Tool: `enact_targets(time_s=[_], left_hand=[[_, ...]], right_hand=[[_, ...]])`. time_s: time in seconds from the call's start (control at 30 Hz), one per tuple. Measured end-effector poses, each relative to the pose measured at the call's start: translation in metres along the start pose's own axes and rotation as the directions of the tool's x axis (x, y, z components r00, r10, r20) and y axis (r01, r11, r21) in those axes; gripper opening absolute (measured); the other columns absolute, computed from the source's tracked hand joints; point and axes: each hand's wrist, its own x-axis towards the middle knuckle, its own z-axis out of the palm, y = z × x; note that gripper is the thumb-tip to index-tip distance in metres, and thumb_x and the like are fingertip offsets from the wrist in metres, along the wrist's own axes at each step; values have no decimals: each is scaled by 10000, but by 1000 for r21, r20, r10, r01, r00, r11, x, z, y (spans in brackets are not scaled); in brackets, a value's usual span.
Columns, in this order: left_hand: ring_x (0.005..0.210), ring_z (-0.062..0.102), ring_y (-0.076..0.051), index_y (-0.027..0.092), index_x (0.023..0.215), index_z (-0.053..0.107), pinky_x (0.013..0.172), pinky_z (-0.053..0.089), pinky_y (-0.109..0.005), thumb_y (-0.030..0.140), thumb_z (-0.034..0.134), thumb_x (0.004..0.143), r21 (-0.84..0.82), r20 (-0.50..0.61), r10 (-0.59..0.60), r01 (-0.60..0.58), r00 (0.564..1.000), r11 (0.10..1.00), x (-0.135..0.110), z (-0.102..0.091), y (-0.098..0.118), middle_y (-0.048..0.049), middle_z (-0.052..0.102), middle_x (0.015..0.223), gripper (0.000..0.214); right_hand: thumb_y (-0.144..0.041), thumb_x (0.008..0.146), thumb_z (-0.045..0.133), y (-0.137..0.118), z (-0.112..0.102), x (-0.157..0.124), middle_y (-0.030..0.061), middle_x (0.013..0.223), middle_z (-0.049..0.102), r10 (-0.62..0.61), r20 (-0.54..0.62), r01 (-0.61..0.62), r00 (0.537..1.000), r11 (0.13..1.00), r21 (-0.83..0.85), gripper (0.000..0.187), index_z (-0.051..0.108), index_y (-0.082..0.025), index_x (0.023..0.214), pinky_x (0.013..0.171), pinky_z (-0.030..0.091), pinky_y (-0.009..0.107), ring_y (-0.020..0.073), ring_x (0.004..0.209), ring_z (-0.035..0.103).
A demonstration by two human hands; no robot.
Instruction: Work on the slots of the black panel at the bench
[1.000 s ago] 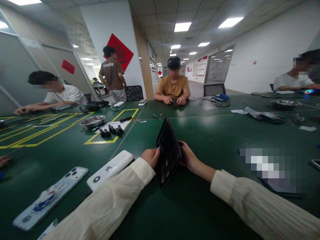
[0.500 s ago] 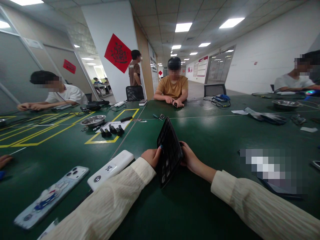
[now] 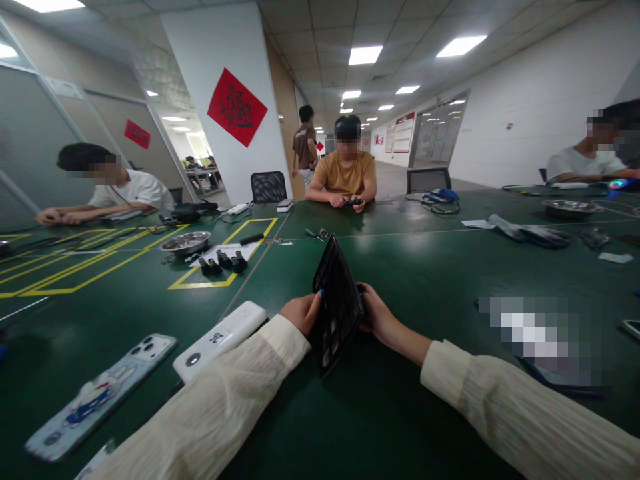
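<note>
A flat black panel (image 3: pixel 336 310) with a grid-like, compartmented face is tilted steeply on edge over the table, seen nearly side-on. My left hand (image 3: pixel 302 313) is closed on its left side, the thumb pressed on the face and the other fingers hidden behind it. On the opposite side my right hand (image 3: pixel 376 312) grips the right edge; its fingertips are partly out of sight. Left of my left forearm lie a white power-bank-like device (image 3: pixel 220 341) and a phone in a cartoon case (image 3: pixel 103 397).
Several black cylindrical parts (image 3: pixel 223 262) rest on white paper inside yellow tape, near a metal bowl (image 3: pixel 186 243). Small tools (image 3: pixel 316 234) lie beyond the panel. Gloves (image 3: pixel 530 233) and a second bowl (image 3: pixel 570 209) are at right. A person (image 3: pixel 345 170) sits opposite, handling a dark object.
The standing person in the background has walked right. The person opposite has lifted a dark object in both hands. Another hand has left the left edge. My own hands and the panel have barely moved.
</note>
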Motion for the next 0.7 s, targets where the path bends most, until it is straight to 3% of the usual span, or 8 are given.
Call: enact_targets(time_s=[0.23,0.43,0.7], left_hand=[[645,553,-177,158,732,557,554,305,-259,371,200,862,97,-18,41,-39,999,995,-1,2,1,-55,576,646,435],[540,499,-153,157,596,537,511,268,-260,444,110,872,82,3,-30,30,1000,996,1,2,1,-45,511,539,584],[590,532,-168,158,648,556,542,305,-263,442,87,877,62,29,-36,34,999,998,1,3,1,-71,560,608,594]], right_hand=[[-325,746,417,-1,2,0,-76,543,430,12,-34,-13,999,1000,-23,344,379,-258,1081,306,242,151,71,359,405],[-321,752,407,-1,2,1,-74,549,438,14,-18,-14,1000,1000,-15,339,379,-260,1084,302,239,152,76,364,418],[-325,733,432,-2,3,0,-66,586,467,-5,-33,5,999,1000,3,327,391,-255,1050,297,261,151,74,375,432]])
